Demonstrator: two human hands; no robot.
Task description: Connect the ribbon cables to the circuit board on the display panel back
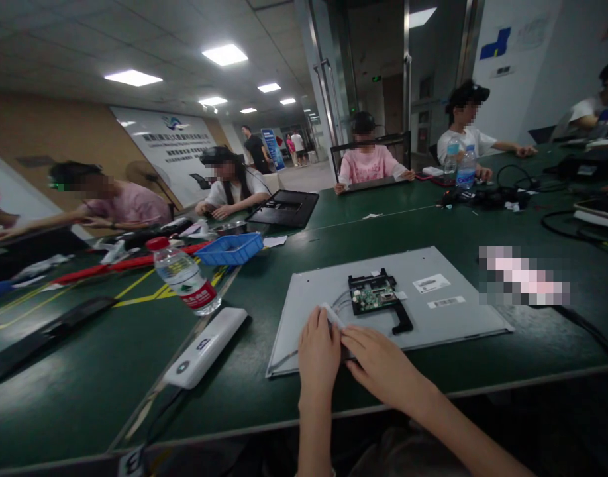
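Observation:
Face down on the near side of the table lies a grey display panel (314,288), with two labels on its metal back. A black bracket (404,315) sits across its middle and carries a green circuit board (376,298). Thin grey wires run from the board toward my hands. My left hand (318,348) is closed around a small white strip (332,317) at the panel's near edge. Beside it, the bent fingers of my right hand (378,358) press at the lower end of that strip, touching the left fingers. The strip's underside is hidden.
Left of the panel are a white power bank (207,348) with a cable, a water bottle (187,278), a blue tray (229,249) and a long black bar (50,338). A blurred-out object (525,275) lies right. Across the table (264,437), several people work; one holds a black frame (407,156).

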